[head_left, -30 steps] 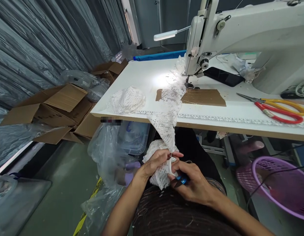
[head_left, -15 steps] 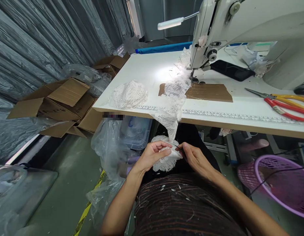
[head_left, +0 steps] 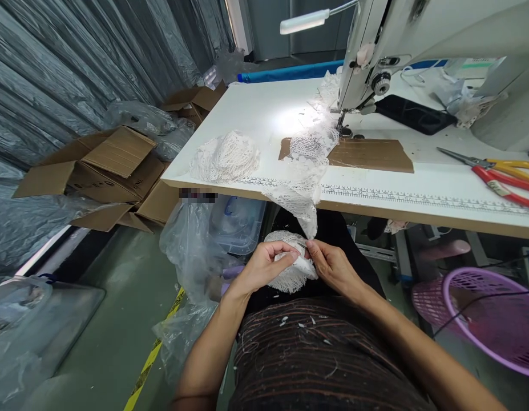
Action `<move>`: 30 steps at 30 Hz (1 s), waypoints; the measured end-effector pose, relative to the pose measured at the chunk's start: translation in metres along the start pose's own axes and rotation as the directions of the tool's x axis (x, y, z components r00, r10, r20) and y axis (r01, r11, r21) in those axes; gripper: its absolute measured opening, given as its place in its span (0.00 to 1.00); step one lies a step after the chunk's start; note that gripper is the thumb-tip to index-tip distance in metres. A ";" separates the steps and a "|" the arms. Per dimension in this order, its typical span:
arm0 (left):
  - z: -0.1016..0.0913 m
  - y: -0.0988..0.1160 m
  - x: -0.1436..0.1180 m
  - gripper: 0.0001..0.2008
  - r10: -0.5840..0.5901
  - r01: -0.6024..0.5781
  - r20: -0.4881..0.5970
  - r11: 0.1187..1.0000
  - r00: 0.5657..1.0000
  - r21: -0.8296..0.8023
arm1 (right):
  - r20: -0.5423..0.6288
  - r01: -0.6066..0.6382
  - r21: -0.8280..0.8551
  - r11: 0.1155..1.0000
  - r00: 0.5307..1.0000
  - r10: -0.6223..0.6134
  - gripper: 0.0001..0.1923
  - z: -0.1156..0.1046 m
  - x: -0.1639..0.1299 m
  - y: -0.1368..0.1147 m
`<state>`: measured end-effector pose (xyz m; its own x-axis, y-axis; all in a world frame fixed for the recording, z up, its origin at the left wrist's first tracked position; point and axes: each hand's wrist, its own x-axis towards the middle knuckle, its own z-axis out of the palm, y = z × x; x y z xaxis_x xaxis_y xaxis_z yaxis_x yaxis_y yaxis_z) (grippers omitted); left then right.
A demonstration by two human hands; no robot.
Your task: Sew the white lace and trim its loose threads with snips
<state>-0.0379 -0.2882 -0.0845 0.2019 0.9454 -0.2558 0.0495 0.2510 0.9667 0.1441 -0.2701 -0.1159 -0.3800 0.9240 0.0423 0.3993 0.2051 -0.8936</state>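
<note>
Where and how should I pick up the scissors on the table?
By the handles, probably with the right hand coming from the near right side. The scissors look to lie flat, handles toward the right, pointed blades facing left, away from that approach.

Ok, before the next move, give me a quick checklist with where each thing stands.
1. Left hand gripping the lace bundle: ok, thumb and fingers on it.
2. Type of thin dark tool at the right hand: cannot tell, mostly hidden.
3. Lace strip clear of the sewing machine: cannot tell, it lies close by the foot.
4. Lace pile apart from the strip: ok, bare table between.
5. Scissors away from the lace: ok, over at the table's right.
6. Shirt free of scraps: not ok, white bits on it.
</note>
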 end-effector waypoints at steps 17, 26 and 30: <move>-0.003 0.006 -0.002 0.14 -0.026 0.026 0.130 1.000 0.991 0.000 | -0.062 0.064 0.324 0.944 0.997 -0.047 0.15 0.003 -0.001 -0.013; -0.004 0.005 0.004 0.11 -0.009 0.005 0.087 0.999 0.996 0.045 | -0.029 -0.041 0.231 0.972 0.998 0.049 0.25 -0.005 -0.023 0.015; -0.005 0.004 0.005 0.12 -0.016 0.011 0.086 0.998 0.996 0.059 | -0.006 0.033 0.086 0.996 0.999 -0.033 0.19 -0.005 -0.030 0.015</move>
<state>-0.0415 -0.2818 -0.0816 0.2842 0.9200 -0.2699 0.1089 0.2488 0.9624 0.1655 -0.2932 -0.1286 -0.3878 0.9187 0.0744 0.3131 0.2072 -0.9269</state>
